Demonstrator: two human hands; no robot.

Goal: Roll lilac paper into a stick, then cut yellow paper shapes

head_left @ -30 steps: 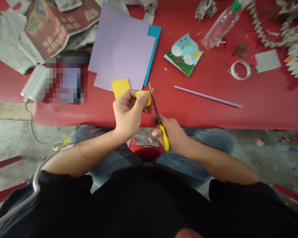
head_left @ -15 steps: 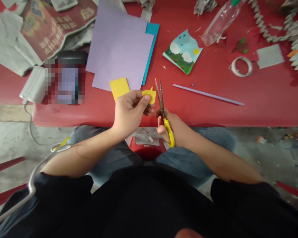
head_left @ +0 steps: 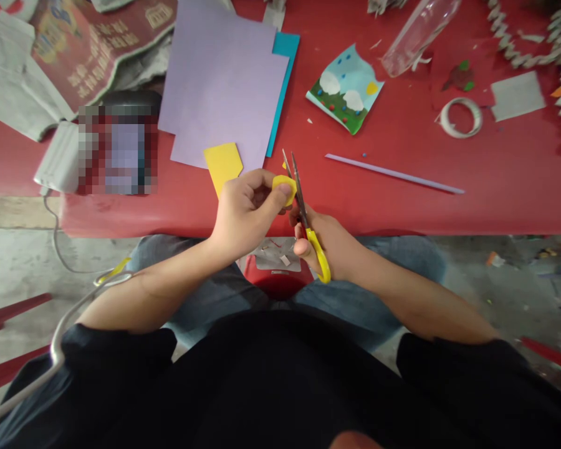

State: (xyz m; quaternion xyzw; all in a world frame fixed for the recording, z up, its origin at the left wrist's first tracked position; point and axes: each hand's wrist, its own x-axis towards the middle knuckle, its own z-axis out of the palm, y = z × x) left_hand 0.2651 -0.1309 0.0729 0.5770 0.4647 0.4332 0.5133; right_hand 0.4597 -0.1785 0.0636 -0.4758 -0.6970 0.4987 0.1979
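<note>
My left hand [head_left: 245, 212] pinches a small rounded yellow paper piece [head_left: 285, 187] between thumb and fingers, just over the near edge of the red table [head_left: 449, 206]. My right hand [head_left: 330, 243] grips yellow-handled scissors [head_left: 303, 212]; their blades are slightly apart and point away from me, right beside the yellow piece. A larger yellow paper scrap [head_left: 222, 163] lies on the table just left of my left hand, partly on the purple sheets [head_left: 224, 81].
A teal sheet [head_left: 283, 68] lies under the purple ones. A paper landscape collage [head_left: 346, 90], a thin lavender strip [head_left: 395, 174], a tape roll [head_left: 460, 117], a clear bottle [head_left: 418, 34] and newspapers [head_left: 51, 56] lie on the table. A red stool [head_left: 275, 284] shows between my knees.
The yellow piece has been turned in my left hand and now looks rounder. The scissors blades parted, shifted right, then came back close against the piece.
</note>
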